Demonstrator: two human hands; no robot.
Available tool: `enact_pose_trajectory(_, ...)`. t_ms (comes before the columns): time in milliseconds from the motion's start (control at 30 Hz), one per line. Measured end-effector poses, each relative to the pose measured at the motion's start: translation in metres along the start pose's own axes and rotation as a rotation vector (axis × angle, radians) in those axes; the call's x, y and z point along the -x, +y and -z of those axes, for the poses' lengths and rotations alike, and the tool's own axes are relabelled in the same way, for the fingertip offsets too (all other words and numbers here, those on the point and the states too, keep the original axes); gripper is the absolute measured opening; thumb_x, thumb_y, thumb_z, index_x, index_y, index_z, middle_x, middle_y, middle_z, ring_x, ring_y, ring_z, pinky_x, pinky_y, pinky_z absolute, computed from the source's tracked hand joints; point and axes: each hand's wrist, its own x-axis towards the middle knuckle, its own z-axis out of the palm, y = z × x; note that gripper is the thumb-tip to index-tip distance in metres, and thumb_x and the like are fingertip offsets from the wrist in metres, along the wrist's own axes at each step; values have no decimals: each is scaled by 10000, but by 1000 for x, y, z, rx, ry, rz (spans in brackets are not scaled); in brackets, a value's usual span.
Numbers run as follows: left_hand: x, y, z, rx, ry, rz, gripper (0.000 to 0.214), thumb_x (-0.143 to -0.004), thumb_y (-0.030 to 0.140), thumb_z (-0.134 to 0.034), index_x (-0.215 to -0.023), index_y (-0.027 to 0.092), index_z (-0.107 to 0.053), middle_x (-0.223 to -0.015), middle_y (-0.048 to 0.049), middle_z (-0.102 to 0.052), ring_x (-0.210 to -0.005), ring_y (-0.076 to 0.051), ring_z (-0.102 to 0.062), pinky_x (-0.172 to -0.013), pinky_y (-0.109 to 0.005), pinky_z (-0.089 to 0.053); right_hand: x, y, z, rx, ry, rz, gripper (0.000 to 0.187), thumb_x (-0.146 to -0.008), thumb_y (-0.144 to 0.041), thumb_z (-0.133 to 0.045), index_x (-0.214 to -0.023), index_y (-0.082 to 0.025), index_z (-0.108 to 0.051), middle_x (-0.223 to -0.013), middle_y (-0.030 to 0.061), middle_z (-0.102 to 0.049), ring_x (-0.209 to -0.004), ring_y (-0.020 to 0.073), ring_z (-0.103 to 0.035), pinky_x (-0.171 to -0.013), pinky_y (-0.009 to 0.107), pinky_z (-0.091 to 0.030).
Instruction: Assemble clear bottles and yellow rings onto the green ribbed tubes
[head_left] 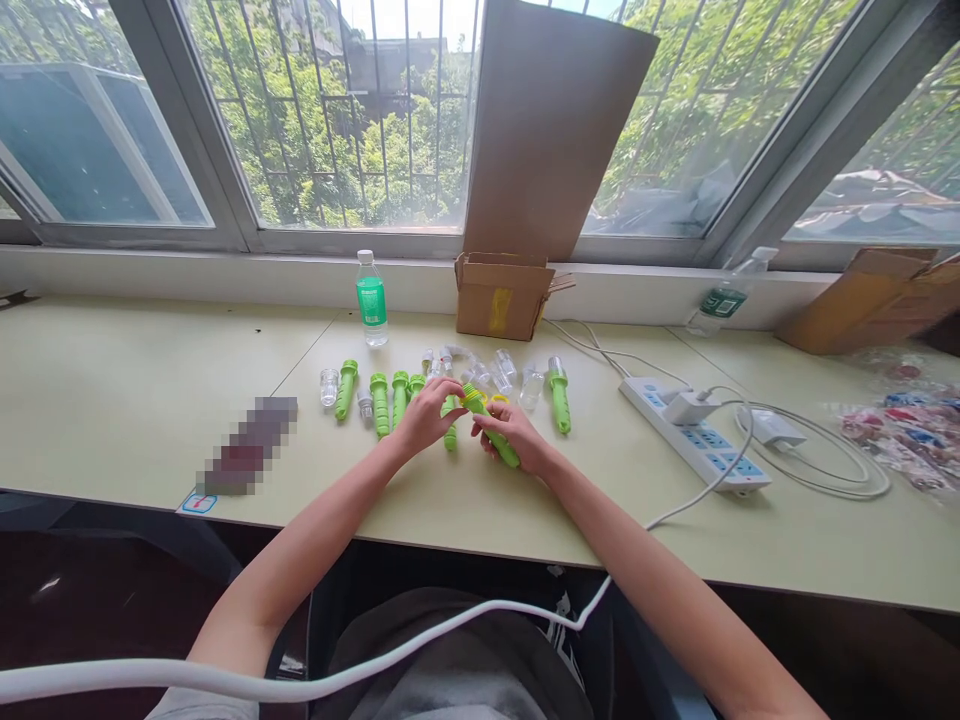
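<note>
My right hand (517, 437) is wrapped round a green ribbed plastic handle (496, 440), tilted with its wider end up and to the left. A yellow ring (472, 397) sits around that wider end. The thumb and fingers of my left hand (429, 418) are closed on the ring at the handle's top; its fingertips are partly hidden. Several like green handles (379, 405) lie to the left, some partly behind my left hand. Clear plastic caps (504, 368) are scattered behind my hands. Off to the right lies a green handle with a clear cap on it (559, 395).
A water bottle (372, 300) and a small cardboard box (501, 298) stand by the window. A power strip (697, 435) with plugged-in chargers lies right. Its white cable (525, 608) crosses my lap and the table edge. Plastic bags (904, 435) lie far right, a blurred-out object (247, 447) left.
</note>
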Motion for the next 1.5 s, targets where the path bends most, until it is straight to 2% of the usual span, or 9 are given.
enact_pose_trajectory(300, -1, 0, 0, -4, 18, -1, 79, -828, 216, -595, -900, 200, -566, -1022, -65, -612, -986, -195, -590, -810, -378, -536, 0, 0, 1, -39, -55, 1, 376, -757, -529, -621, -849, -164, -607, -742, 49, -641, -519, 121, -554, -457, 252, -436)
enact_pose_trajectory(667, 0, 3, 0, 33, 24, -3, 139, -837, 233, -584, -970, 204, -553, -1027, -66, -604, -1009, -194, -577, -819, -367, -531, 2, -1, -1, -77, -65, -15, 357, -770, -521, -600, -864, -177, -603, -694, 42, -625, -496, 129, -534, -454, 264, -431)
enact_pose_trajectory(833, 0, 1, -1, 41, 18, 14, 130, -829, 243, -599, -946, 201, -561, -1035, -65, -600, -1004, -190, -579, -807, -364, -534, -1, 3, 0, -80, -35, -19, 372, -778, -546, -574, -893, -192, -590, -614, 8, -572, -442, 109, -486, -394, 229, -367)
enact_pose_trajectory(1000, 1, 0, -2, 33, 15, 18, 87, -831, 238, -600, -905, 198, -576, -1037, -65, -600, -997, -188, -584, -800, -361, -534, -2, 3, 0, -92, -53, -40, 364, -772, -533, -573, -867, -182, -575, -584, -8, -543, -398, 90, -442, -343, 210, -305)
enact_pose_trajectory(1100, 0, 0, -2, 25, 19, 10, 75, -836, 242, -596, -892, 196, -578, -1027, -65, -604, -989, -187, -586, -796, -353, -533, 1, -1, -2, -67, -53, -32, 370, -776, -530, -575, -872, -174, -559, -572, -16, -535, -389, 80, -431, -342, 202, -304)
enact_pose_trajectory(1267, -1, 3, -2, 14, 24, -3, 81, -844, 245, -585, -908, 197, -575, -1011, -59, -608, -980, -185, -582, -806, -348, -526, 6, -8, -5, 14, -33, -6, 446, -703, -459, -690, -1019, -206, -503, -558, -54, -538, -386, 67, -412, -351, 178, -301)
enact_pose_trajectory(1500, -1, 3, -2, 16, 27, -19, 84, -850, 235, -575, -927, 203, -570, -1006, -55, -611, -986, -185, -579, -806, -343, -524, 5, -7, -3, 7, -53, 2, 382, -727, -443, -669, -977, -207, -504, -572, -36, -573, -393, 76, -448, -361, 180, -319)
